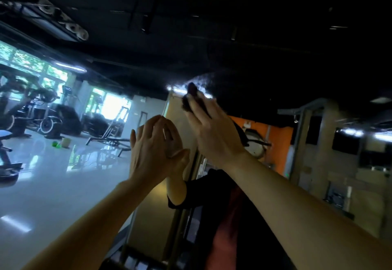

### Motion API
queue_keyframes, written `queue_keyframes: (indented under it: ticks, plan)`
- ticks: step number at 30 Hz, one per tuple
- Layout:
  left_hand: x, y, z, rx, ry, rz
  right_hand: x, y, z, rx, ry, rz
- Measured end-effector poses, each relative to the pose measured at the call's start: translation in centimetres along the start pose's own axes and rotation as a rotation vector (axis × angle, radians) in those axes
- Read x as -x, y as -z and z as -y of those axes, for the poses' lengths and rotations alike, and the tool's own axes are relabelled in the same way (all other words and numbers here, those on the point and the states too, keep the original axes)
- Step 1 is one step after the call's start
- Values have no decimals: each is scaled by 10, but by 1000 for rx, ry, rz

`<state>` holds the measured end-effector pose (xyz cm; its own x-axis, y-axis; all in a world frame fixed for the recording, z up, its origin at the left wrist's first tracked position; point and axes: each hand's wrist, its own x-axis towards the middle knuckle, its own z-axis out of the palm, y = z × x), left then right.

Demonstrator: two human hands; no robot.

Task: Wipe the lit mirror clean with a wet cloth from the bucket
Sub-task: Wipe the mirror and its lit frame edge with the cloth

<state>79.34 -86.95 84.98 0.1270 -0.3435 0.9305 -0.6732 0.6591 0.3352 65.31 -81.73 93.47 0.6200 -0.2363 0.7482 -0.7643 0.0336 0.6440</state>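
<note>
On mirror: cloth, no legible writing.

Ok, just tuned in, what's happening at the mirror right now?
A person is wiping high up on the mirror. The right hand presses a dark cloth against the glass near its lit top edge. The left hand rests flat and open on the glass, bracing. A bucket stands far back on the floor.
</note>
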Motion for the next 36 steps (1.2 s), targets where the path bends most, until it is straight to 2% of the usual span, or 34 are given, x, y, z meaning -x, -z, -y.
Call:
queue_keyframes:
  ticks: [4, 6, 10, 15, 17, 21, 23, 29, 33, 34, 36]
  plan:
    - [-7, 8, 9, -33, -15, 4, 18, 10, -20, 110, -382, -95]
    - [-10, 12, 20, -61, -4, 6, 7, 5, -17, 137, -441, -88]
    - [-14, 14, 40, -59, 17, 5, -37, -18, 17, 102, -340, -100]
    - [-10, 21, 57, -4, 39, -14, -55, -54, 82, -50, 50, 103]
    - [-6, 25, 61, -30, 54, 22, -45, -49, 76, -89, 69, 54]
    - [-3, 33, 61, -90, 105, 86, -37, -25, 28, 62, -328, -85]
    - [-7, 36, 61, -92, 137, 95, -47, -22, 17, 112, -410, -82]
    - [-16, 36, 73, -42, 154, 41, -95, -46, 59, 104, -202, -86]
    - [-18, 37, 98, -23, 175, 1, -95, -68, 103, -60, 101, 34]
    - [-17, 39, 104, -33, 182, 13, -94, -68, 103, -88, 137, 49]
    - [-14, 44, 117, -60, 200, 34, -95, -68, 95, -95, 73, -12]
